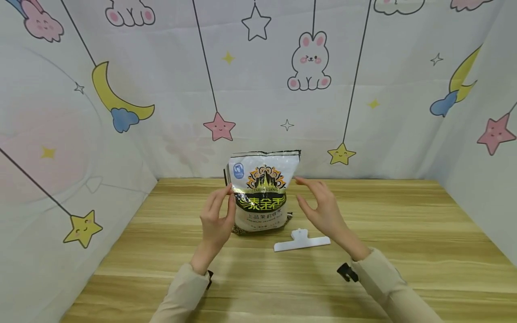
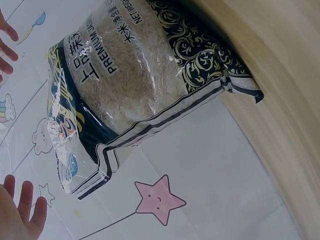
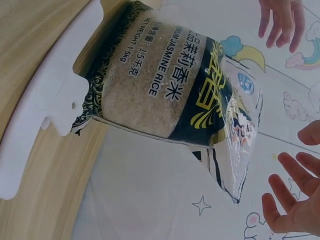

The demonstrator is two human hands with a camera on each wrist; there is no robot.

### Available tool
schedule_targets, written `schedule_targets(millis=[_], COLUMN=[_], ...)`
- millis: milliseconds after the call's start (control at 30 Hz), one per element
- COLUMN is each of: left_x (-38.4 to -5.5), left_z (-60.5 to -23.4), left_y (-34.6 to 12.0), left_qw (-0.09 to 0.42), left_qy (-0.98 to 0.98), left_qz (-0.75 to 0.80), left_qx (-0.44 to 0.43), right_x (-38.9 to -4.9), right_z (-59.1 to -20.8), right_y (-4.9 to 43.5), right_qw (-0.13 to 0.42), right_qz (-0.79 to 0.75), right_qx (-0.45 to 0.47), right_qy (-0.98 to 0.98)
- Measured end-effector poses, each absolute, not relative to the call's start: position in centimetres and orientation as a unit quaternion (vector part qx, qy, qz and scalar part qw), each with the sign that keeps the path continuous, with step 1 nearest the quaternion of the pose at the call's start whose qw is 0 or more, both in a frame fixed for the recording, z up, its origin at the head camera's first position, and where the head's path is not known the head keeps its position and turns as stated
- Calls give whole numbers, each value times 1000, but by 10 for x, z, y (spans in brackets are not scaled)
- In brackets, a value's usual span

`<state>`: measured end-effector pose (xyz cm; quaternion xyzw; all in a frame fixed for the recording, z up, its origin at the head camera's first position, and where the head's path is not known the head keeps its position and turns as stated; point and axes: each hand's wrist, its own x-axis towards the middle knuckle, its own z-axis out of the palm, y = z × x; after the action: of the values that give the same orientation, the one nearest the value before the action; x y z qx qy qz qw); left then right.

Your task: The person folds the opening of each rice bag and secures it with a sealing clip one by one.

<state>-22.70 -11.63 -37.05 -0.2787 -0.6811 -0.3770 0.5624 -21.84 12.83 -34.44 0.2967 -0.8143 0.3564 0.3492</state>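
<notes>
1. 2 hands, neither holding anything: left hand (image 1: pixel 217 215) has fingers parted at bag's left edge, seemingly not touching; right hand (image 1: pixel 323 208) has fingers spread, just off its right edge.
2. Bag (image 1: pixel 264 220) upright on table (image 1: pixel 258 278), between the hands; can't tell if top is sealed. Rice (image 2: pixel 135 75) shows through.
3. Clip (image 1: pixel 300 242) on table, left of right wrist, not on bag.
4. Step, my read: hands poised to take bag by its upper sides. Next move probably calls for pinching 2 top corners without tipping it.
5. Brand on dark band (image 1: pixel 244 202): 泰金香; strip above looks like "TAIJINXIANG".
6. Below: 上品茉莉香米, "PREMIUM JASMINE RICE", 大米, "NET WEIGHT: 1.5kg".
7. Blue logo (image 1: pixel 238 170) above left hand: unreadable.
</notes>
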Motion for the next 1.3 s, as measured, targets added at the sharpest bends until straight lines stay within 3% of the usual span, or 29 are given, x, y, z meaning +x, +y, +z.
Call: schedule_targets(millis=[533,867,1067,1300], left_x=[-233,-240,-234,-239], left_z=[-360,-358,-347,-352], left_y=[-119,-118,-113,-115], left_qw=[544,511,467,385], left_qy=[-662,-696,-691,-643], left_qz=[-465,-486,-540,-658], left_qx=[-222,-133,-111,-76], right_x=[-235,-246,-253,-264], right_z=[-331,-317,-313,-307], right_y=[117,108,104,101], right_qw=[293,259,227,148], right_qz=[435,465,493,583], right_qx=[274,265,252,224], right_qy=[-806,-804,-801,-767])
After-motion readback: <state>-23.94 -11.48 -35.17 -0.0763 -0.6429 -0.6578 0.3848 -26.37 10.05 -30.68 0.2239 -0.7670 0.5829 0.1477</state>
